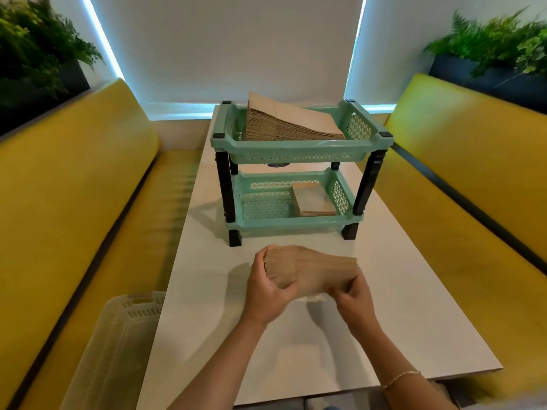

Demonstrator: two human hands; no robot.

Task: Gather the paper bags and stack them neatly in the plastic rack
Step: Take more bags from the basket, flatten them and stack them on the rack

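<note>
A thick bundle of brown paper bags (310, 269) is held just above the white table (399, 306), in front of the rack. My left hand (266, 291) grips its left end, fingers curled over the top edge. My right hand (352, 294) grips the near right corner. The green two-tier plastic rack (299, 150) with black legs stands further back on the table. Its upper tray holds a tall, slanted stack of brown bags (284, 122). A small low stack of bags (313, 199) lies at the right of the lower tray (284, 221).
Yellow bench seats (74, 187) run along both sides of the table. A translucent plastic crate (118, 344) sits on the left bench near me. Planters with ferns (500, 51) stand behind both backrests. A white blind covers the window behind the rack.
</note>
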